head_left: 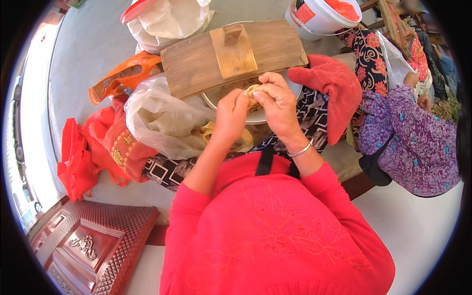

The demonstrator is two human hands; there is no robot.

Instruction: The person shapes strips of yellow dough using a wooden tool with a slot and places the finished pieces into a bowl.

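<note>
Both my hands meet in front of me over a pale metal basin. Between their fingertips is a small, crumpled, yellowish-tan piece; its kind I cannot make out. My left hand pinches it from the left, fingers curled. From the other side my right hand, with a silver bangle at the wrist, grips it between thumb and fingers. A wooden board with a raised block lies across the basin and hides most of it. More tan, wrinkled material lies beside my left forearm.
On the left are a translucent plastic bag, an orange bag and red bags. A white bucket and a red cloth stand and lie to the right. Another person in a purple patterned top sits at far right.
</note>
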